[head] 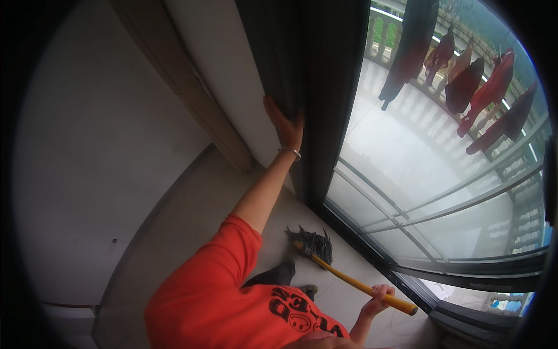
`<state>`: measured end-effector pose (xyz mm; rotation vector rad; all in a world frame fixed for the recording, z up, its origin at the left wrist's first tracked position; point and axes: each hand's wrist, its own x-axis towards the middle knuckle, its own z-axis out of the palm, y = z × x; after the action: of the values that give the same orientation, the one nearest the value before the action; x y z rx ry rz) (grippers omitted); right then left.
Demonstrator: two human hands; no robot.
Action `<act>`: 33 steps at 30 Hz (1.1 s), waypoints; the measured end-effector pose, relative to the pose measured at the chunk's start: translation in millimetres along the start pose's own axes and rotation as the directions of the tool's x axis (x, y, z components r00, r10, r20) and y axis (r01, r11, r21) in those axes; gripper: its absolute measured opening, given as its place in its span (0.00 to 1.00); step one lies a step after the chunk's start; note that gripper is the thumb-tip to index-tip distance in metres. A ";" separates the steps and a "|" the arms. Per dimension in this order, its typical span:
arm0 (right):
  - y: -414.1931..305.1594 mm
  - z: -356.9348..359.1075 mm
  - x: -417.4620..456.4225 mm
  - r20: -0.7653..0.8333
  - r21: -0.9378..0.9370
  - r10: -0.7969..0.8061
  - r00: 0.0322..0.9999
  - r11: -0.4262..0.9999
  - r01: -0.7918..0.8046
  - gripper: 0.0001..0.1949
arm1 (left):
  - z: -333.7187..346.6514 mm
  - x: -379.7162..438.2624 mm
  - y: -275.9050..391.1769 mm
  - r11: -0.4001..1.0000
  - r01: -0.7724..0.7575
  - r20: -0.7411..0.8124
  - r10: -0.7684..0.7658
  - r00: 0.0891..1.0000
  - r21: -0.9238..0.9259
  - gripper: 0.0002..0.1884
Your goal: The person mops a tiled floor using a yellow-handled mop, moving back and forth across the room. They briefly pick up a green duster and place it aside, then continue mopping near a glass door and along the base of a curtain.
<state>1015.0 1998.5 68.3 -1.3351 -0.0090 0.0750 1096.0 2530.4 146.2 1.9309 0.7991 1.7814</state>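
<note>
My left hand (287,124) is raised with its fingers spread against a dark grey curtain (279,56) beside the glass door; a bracelet circles the wrist. Lower right, my right hand (380,297) grips a yellow mop handle (348,281) close to its end. The handle slants down to a mop head (317,248) of dark grey strands, which rests on the tiled floor near my feet, by the door frame. A dark shoe (309,290) shows just under my orange-red shirt.
A glass sliding door (392,174) with metal bars stands on the right, its dark track (375,261) along the floor. Outside, several garments (465,85) hang before a balustrade. A white wall (109,131) and a wooden door frame (205,113) are at left.
</note>
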 end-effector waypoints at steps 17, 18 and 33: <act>3.7 -3.3 -10.3 -0.069 0.032 -0.036 0.997 0.999 0.038 0.12 | -90.1 -8.9 25.2 0.623 -0.716 0.587 0.465 0.663 0.316 0.37; 7.3 -5.2 -11.6 -0.078 0.054 -0.044 0.996 0.997 0.048 0.11 | -84.8 26.3 54.1 0.528 -0.788 0.584 0.545 0.601 0.317 0.33; -3.2 -16.5 -28.7 -0.005 -0.022 -0.074 0.997 0.997 0.074 0.10 | -27.1 -152.5 -85.0 0.089 -0.906 0.860 -0.290 -0.421 -0.413 0.24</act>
<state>987.3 1980.1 68.7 -1.3554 -0.0550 0.0084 1052.7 2494.4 -21.3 3.6773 -0.4773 -1.2609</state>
